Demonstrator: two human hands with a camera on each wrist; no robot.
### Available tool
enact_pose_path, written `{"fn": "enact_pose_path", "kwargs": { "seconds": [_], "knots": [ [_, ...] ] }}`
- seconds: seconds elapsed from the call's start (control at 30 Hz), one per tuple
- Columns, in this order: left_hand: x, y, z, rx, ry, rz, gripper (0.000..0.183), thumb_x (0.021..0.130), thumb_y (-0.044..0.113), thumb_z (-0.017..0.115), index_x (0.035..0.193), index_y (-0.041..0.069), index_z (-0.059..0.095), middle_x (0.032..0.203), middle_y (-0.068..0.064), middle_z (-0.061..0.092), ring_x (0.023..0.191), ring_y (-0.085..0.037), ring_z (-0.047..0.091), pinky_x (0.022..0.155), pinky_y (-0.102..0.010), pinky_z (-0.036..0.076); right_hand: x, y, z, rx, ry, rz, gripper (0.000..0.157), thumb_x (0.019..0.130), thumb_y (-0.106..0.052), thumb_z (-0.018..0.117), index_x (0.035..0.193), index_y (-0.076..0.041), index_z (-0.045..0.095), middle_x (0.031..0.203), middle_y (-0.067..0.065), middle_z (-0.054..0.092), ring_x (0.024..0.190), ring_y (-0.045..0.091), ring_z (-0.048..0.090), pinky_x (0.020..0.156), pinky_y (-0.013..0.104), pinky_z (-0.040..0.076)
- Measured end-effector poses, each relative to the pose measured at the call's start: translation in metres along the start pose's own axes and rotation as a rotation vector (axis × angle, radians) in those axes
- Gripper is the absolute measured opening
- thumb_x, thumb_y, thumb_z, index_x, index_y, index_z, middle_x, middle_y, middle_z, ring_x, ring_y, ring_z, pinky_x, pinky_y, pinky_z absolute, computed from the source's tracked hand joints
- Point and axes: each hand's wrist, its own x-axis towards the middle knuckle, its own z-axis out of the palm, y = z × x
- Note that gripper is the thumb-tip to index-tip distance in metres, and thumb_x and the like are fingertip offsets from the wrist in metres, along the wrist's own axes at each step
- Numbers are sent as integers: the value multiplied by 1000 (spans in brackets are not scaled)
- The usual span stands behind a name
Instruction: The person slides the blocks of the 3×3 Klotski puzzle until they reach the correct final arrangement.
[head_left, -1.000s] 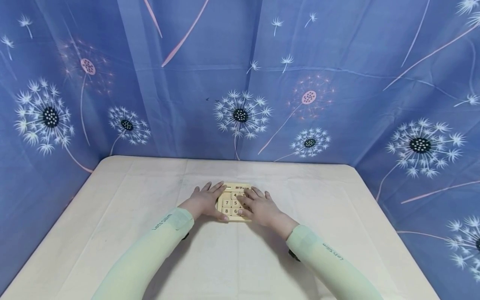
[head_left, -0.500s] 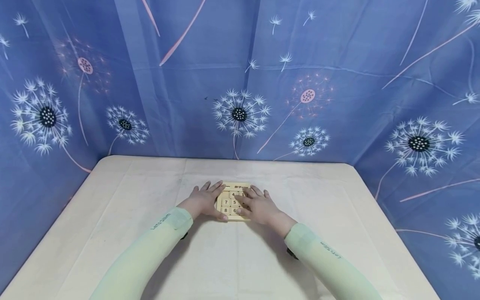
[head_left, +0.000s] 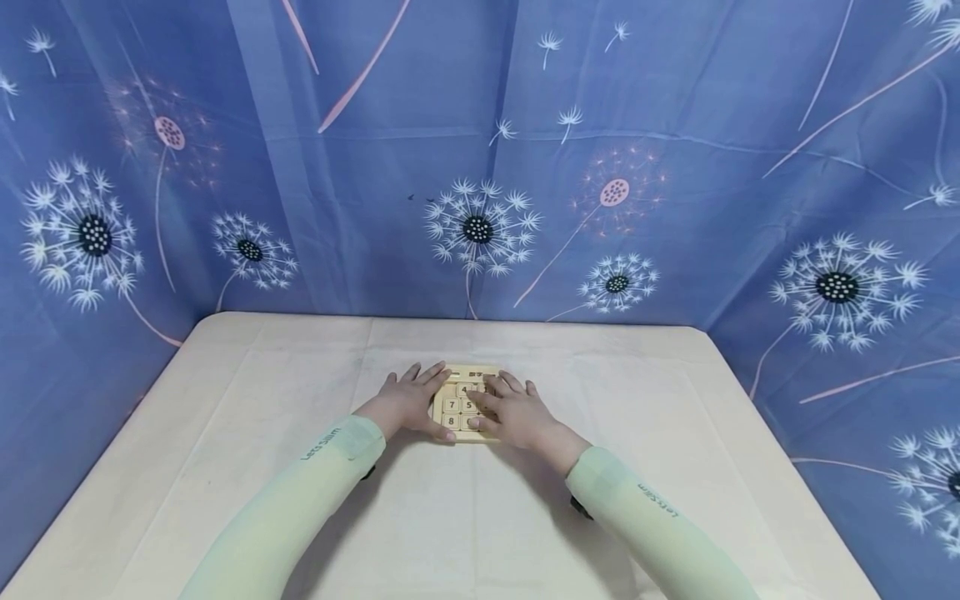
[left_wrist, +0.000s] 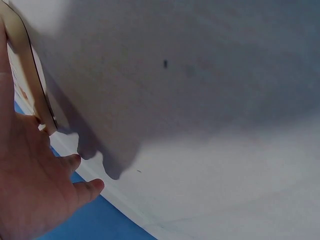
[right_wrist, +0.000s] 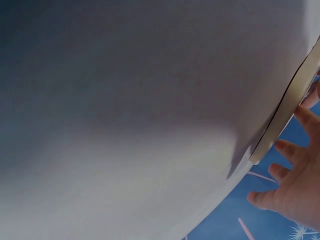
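A pale wooden number slide puzzle (head_left: 472,436) lies flat on the table, its square tiles set in a frame. Tiles 4, 5, 7 and 8 show; a gap sits at the top left of the grid, and the right hand hides others. My left hand (head_left: 408,406) grips the frame's left side, thumb at the near corner and index finger at the far one. My right hand (head_left: 525,418) lies over the right half, index fingertip at tile 4 (head_left: 464,390), thumb over the bottom row. Each wrist view catches only the puzzle's side (left_wrist: 27,70) beside spread fingers.
A pale cloth covers the table (head_left: 262,400), which ends at a blue dandelion-print curtain (head_left: 360,233) behind and at both sides. Light green sleeves (head_left: 277,508) cover both forearms.
Tile 4 has slid slightly left towards the gap, with the right index fingertip. The right thumb has shifted left over the tile marked 6. The left hand stays on the frame.
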Motion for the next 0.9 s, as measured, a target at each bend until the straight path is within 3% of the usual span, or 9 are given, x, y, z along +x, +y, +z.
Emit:
{"fn": "enact_pose_path", "kwargs": {
  "seconds": [0.9],
  "knots": [
    [3,-1,3,8,3,2,119,78,73,74,167,24,12,176,5,4,162,-38,8,129,-67,15,10,-11,3,-1,-11,-3,57,102,-54,52,153,-27,51,167,9,37,157,41,27,122,74,25]
  ]
}}
